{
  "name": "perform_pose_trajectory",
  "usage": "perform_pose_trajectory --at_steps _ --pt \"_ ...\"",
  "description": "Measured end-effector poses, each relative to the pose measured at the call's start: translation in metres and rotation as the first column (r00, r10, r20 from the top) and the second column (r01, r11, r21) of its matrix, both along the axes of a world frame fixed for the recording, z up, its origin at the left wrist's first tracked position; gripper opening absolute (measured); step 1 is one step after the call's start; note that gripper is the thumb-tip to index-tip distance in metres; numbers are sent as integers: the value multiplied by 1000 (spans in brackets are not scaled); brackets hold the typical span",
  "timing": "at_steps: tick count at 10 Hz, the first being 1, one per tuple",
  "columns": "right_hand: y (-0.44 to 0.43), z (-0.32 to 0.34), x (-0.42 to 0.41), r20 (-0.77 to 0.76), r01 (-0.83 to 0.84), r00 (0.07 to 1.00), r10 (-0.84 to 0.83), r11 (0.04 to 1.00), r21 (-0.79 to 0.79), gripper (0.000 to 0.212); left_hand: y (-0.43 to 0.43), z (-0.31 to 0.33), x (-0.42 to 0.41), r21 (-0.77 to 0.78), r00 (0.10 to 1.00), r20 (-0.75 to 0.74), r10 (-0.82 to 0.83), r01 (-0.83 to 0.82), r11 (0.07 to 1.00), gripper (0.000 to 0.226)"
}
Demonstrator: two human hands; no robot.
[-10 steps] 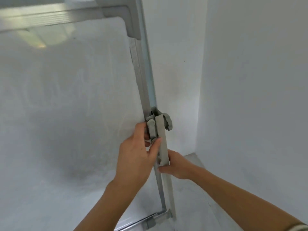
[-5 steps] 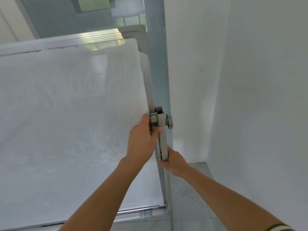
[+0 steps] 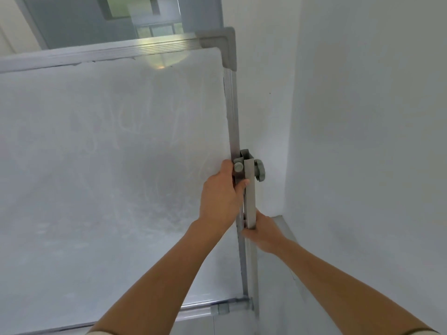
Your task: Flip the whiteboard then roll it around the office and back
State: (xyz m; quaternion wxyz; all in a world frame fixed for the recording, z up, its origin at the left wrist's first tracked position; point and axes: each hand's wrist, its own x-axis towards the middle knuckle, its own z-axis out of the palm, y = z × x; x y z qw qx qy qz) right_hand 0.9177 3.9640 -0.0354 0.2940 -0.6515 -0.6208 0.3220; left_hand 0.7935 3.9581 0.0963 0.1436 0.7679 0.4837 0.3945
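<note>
The whiteboard [image 3: 108,153] fills the left of the view, a smudged white surface in an aluminium frame with grey plastic corners. Its right edge meets the grey stand post [image 3: 249,204], where a grey pivot knob [image 3: 259,173] sits. My left hand [image 3: 221,197] grips the board's right frame edge just below the pivot, thumb against the post. My right hand [image 3: 262,232] is wrapped around the post lower down, from the right side. The board stands close to upright.
A white wall [image 3: 362,141] runs close along the right, meeting another wall [image 3: 263,93] in a corner right behind the post. A strip of grey floor [image 3: 278,286] shows below. Above the board a glass partition [image 3: 84,22] is visible.
The board's top edge has dropped in view and the partition behind now shows above it. Both hands keep the same grip on the frame and the post.
</note>
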Motion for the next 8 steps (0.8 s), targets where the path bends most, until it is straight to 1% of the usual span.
perform_pose_trajectory --at_steps 2,3,4,5,6,7,8 --pt "-60 -5 -11 -10 23 1000 -23 1000 1 23 -58 -2 -13 16 1000 2 -29 29 999 25" --pt "-84 -7 -14 -1 23 1000 -23 1000 10 28 -80 -3 -17 17 999 3 -34 34 999 26" --pt "-100 -5 -15 -7 6 1000 -6 1000 5 23 -97 -3 -18 15 1000 10 -26 26 1000 26" --pt "-109 2 -13 -39 -17 999 16 1000 -18 25 -107 1 -14 -14 1000 14 11 -11 1000 25" --pt "-112 8 -9 -37 -44 998 42 998 -44 37 -115 1 -9 -42 999 4 40 -40 998 25" --pt "-123 18 -6 28 -61 997 65 993 -104 46 -123 1 -15 -85 994 -22 106 -107 991 31" --pt "-138 37 5 179 -86 978 105 990 -110 55 -144 -21 -46 -151 984 -29 174 -176 973 37"
